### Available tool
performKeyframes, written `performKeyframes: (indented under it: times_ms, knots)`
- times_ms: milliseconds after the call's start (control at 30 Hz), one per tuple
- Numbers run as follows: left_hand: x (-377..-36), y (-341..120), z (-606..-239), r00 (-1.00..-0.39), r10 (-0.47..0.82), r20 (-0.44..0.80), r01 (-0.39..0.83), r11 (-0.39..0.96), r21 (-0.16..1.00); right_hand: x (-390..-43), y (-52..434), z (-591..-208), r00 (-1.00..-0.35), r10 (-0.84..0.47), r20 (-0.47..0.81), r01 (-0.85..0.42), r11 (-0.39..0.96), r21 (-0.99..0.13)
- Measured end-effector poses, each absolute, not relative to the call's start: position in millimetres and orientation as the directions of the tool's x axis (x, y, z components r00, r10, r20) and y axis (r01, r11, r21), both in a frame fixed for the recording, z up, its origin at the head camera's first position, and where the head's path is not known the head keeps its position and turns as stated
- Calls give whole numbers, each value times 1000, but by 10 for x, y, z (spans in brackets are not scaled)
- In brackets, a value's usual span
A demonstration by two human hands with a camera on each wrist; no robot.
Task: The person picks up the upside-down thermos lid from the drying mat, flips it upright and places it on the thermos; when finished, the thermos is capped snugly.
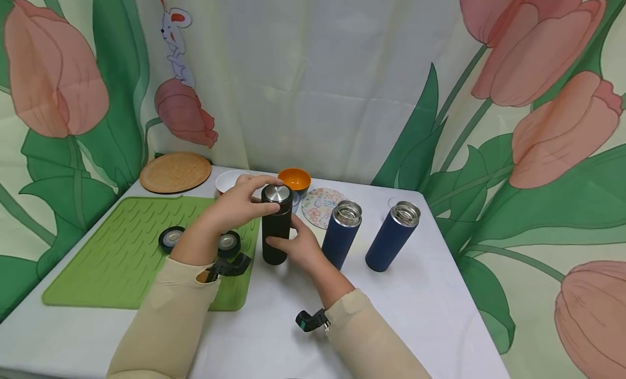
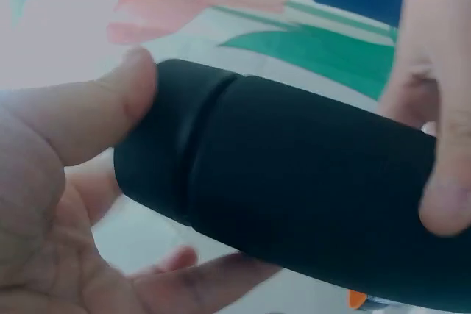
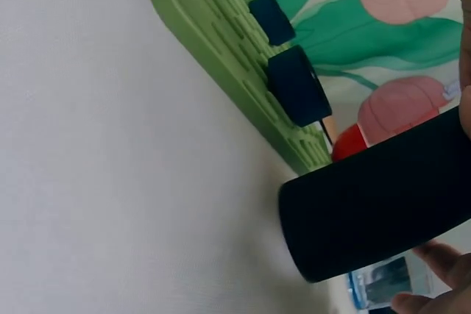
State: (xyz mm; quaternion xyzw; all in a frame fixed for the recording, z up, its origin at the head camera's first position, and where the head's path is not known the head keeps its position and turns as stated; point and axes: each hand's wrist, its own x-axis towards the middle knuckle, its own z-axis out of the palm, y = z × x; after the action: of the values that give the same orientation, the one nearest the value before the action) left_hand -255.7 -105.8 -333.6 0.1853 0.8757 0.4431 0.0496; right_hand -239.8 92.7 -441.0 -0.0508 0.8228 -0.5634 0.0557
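Capping in hand, judging by grips: left hand [image 1: 243, 203] curled round the lid [image 1: 277, 197] atop the black flask [image 1: 276, 232]; right hand [image 1: 299, 247] wrapped about its lower body. Right of the flask, two blue flasks [image 1: 341, 234] uncapped. Next: firm twist, base braced.

Black flask [image 1: 276, 227] stands upright on the table, steel-topped lid [image 1: 277, 194] on.

Both forearms, in beige sleeves, reach from 6 o'clock toward centre. Left grip [image 1: 242, 205] sits higher, at 11 o'clock of the right, fingers and thumb curled in a clasp. Right grip [image 1: 298, 246] sits lower, fingers wrapped, wrist strapped.
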Motion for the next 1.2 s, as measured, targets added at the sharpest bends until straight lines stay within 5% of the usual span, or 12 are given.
performKeyframes:
  times_ms: [400, 600, 833, 1067, 1200]
  knots:
    - [-2335, -573, -3455, -977, -5, 212, 158, 651, 743, -2369, 927, -4420, -989, -144, -44, -13, 370, -929]
    - [-2464, -754, -3378, -965, 204, 166, 258, 609, 750, -2394, 948, -4423, -990, -140, -21, -29, 348, -937]
    - [-2680, -1017, -3258, -843, 529, 100, 389, 470, 792, -2410, 966, -4433, -989, -143, -40, -14, 359, -933]
    - [-2472, -754, -3323, -981, 178, 78, 175, 630, 757, -2406, 967, -4397, -986, -154, -66, -2, 405, -914]
    - [-2403, -620, -3387, -985, 31, 172, 149, 660, 736, -2439, 959, -4361, -984, -167, -64, -11, 414, -910]
